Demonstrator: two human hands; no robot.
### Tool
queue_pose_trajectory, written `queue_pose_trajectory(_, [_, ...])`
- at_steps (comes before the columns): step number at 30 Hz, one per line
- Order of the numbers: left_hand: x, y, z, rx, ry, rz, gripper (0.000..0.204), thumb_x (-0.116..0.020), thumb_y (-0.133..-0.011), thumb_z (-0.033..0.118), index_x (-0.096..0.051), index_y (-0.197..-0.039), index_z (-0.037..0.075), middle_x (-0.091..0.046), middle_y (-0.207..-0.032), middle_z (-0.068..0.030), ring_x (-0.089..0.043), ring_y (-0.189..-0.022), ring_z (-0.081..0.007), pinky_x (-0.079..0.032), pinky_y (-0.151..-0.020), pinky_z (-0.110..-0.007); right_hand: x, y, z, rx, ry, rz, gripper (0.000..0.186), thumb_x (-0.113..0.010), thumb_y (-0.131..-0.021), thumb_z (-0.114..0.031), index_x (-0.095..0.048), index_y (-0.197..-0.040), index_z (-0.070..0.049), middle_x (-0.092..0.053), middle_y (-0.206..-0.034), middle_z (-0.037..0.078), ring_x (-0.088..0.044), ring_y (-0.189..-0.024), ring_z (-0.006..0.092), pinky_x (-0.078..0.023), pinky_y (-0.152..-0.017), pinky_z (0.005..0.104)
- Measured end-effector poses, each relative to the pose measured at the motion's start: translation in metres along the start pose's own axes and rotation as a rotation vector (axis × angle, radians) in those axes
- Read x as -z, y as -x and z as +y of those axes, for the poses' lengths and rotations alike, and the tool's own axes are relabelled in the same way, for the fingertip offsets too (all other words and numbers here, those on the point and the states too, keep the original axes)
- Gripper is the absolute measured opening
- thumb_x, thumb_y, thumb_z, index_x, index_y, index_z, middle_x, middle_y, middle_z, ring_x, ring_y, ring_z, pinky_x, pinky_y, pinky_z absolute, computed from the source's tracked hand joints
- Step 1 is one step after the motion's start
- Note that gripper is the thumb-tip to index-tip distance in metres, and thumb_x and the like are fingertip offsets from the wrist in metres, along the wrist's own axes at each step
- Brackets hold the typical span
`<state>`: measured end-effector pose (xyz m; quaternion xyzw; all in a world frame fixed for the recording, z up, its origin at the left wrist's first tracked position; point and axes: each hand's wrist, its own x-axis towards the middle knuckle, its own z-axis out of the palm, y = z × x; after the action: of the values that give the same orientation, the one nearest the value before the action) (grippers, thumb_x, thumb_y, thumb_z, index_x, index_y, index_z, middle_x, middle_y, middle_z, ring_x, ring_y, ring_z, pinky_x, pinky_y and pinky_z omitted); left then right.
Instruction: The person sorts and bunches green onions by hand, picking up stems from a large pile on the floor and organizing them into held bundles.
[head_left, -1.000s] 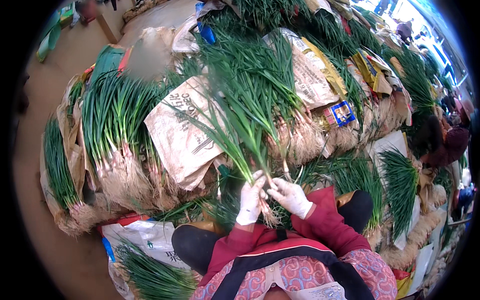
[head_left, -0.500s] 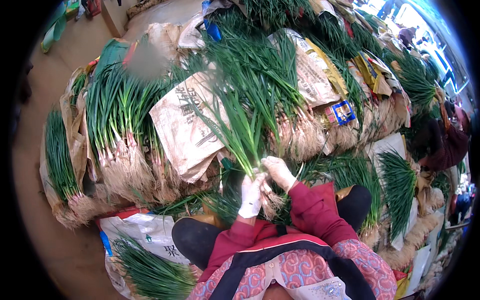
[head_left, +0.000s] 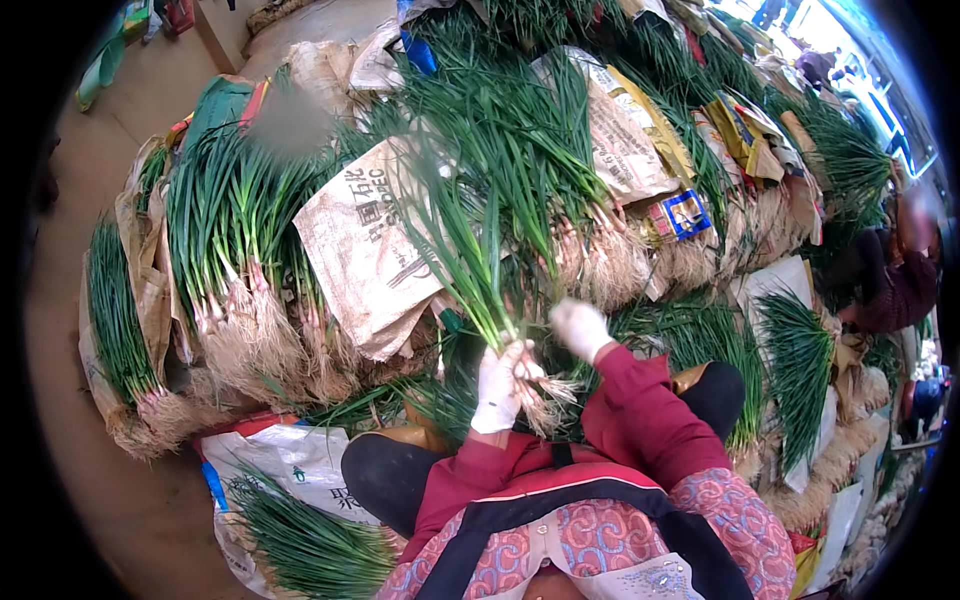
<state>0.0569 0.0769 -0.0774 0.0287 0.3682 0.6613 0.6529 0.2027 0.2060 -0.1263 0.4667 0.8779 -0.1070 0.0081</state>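
Note:
My left hand (head_left: 497, 388), in a white glove, is closed around a bunch of green garlic (head_left: 486, 318) just above its bulbs. The leaves fan up and away, and the pale roots (head_left: 543, 405) hang out below the fist. My right hand (head_left: 579, 328), gloved too and blurred, is held just right of the bunch, apart from it. Its fingers look curled together; whatever they hold, if anything, I cannot make out. Beyond both hands lies a large heap of the same leafy plants (head_left: 520, 150), roots toward me.
A folded woven sack (head_left: 365, 255) lies on the heap at left. Another printed sack (head_left: 310, 465) with a green bunch (head_left: 310, 540) rests by my left knee. More bunches (head_left: 795, 350) lie at right, where another person (head_left: 900, 280) sits. Brown floor (head_left: 90, 350) runs along the left.
My right hand has drawn away from the bunch, to the right and slightly up. My left hand keeps its grip and has barely moved.

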Motion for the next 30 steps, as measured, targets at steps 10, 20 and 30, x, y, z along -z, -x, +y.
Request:
queue_pose_trajectory(10, [0.008, -0.009, -0.001, 0.181, -0.01, -0.121, 0.036, -0.062, -0.083, 0.014, -0.05, -0.116, 0.008, -0.047, -0.068, 0.0035, -0.045, -0.055, -0.0081, -0.043, -0.054, -0.024, 0.063, -0.035, -0.017, -0.529, -0.508, 0.141, 0.037, -0.054, -0.085, -0.042, -0.065, -0.099, -0.01, -0.067, -0.091, 0.012, -0.064, -0.086, 0.0283, -0.049, -0.075, 0.0367])
queue_pose_trajectory(20, [0.018, -0.014, -0.008, 0.079, -0.275, -0.12, 0.023, -0.061, -0.081, 0.003, -0.051, -0.1, 0.008, -0.062, -0.082, -0.0068, -0.058, -0.057, -0.0143, -0.051, -0.054, -0.026, 0.072, 0.009, -0.054, -0.173, -0.731, 0.027, 0.028, -0.058, -0.084, -0.032, -0.064, -0.085, -0.005, -0.063, -0.073, 0.012, -0.063, -0.067, 0.0233, -0.049, -0.063, 0.0356])
queue_pose_trajectory(30, [-0.009, 0.011, 0.011, 0.033, 0.09, -0.301, 0.024, -0.059, -0.082, 0.002, -0.048, -0.101, 0.011, -0.06, -0.092, -0.0075, -0.063, -0.078, -0.0219, -0.057, -0.065, -0.036, 0.004, 0.016, -0.047, -0.313, -0.872, 0.034, 0.034, -0.052, -0.087, -0.033, -0.06, -0.084, 0.0, -0.064, -0.077, 0.015, -0.061, -0.072, 0.0325, -0.047, -0.067, 0.0387])
